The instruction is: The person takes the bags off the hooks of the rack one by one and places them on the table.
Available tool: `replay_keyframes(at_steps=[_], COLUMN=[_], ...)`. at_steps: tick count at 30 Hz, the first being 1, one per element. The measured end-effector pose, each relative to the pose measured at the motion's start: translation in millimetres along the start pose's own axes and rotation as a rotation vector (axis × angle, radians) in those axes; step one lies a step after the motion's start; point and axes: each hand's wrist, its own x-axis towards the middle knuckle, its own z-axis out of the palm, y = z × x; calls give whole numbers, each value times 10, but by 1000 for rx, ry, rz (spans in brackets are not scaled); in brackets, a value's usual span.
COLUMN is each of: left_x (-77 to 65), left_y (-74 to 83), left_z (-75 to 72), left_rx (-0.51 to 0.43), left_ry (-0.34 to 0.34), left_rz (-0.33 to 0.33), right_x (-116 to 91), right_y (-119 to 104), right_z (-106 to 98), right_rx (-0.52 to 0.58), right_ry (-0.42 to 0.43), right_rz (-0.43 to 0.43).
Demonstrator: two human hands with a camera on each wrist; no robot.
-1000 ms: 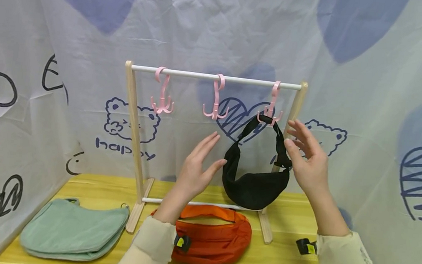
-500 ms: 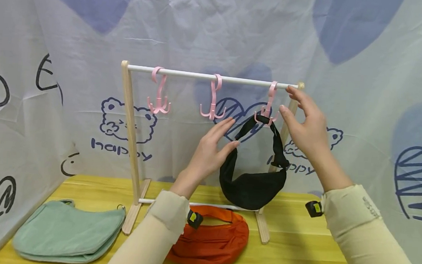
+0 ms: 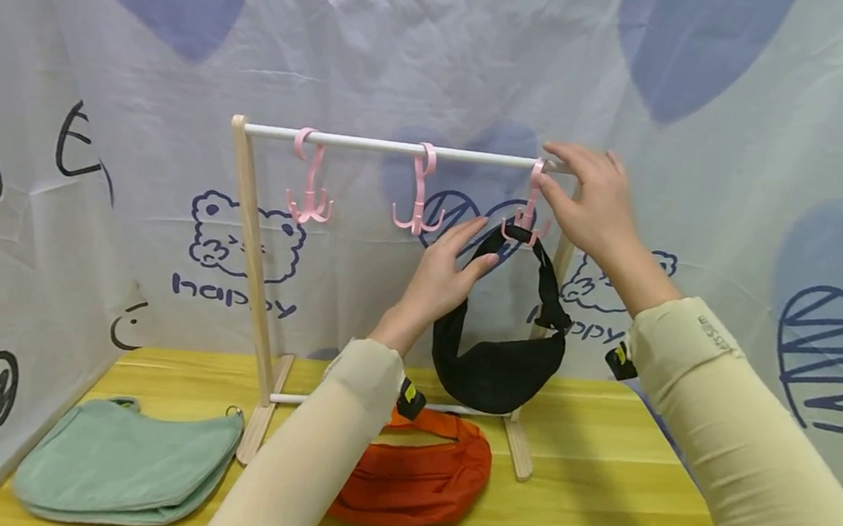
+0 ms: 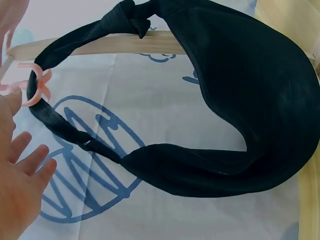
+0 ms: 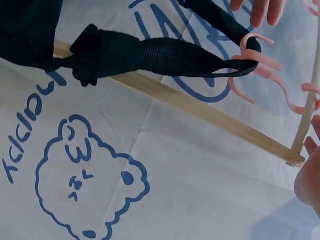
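Note:
A black sling bag (image 3: 498,374) hangs by its strap from the right pink hook (image 3: 524,209), which sits on the white rail (image 3: 372,143) of a small rack. My right hand (image 3: 596,199) is up at the rail's right end, thumb and fingers spread about the top of that hook; in the right wrist view only part of the hand (image 5: 309,182) shows at the edge. Lower, my left hand (image 3: 446,278) stands beside the strap's left side, fingers extended. In the left wrist view its fingers (image 4: 30,160) point toward the strap (image 4: 57,122), close to the hook.
Two more pink hooks, a left one (image 3: 310,195) and a middle one (image 3: 418,204), hang on the rail. An orange-red waist bag (image 3: 421,480) lies on the yellow wooden table (image 3: 599,471) before the rack, partly behind my left sleeve. A mint green bag (image 3: 125,463) lies at left.
My right hand has risen from beside the strap to the rail and the hook's top. The left hand has moved up and right along the strap. The black bag still hangs from its hook.

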Motion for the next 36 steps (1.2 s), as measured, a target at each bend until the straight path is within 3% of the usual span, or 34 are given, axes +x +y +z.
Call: replay_keyframes(at_steps=[12,17,23,36], left_x=[286,323,309,277], left_y=[-8,-15,-18,-65], left_z=[183,242,351,415], left_rx=[-104,-134,-182,-401], left_ry=[29,17,55,197], left_rz=[-135,-180,-154,-92], right_x=[104,98,67,66], right_y=[50,48,85,72], right_z=[67,85,75,107], right_rx=[-20,-24,-8,9], right_ry=[-59,-56,-32,1], right_rz=[11,23,21,16])
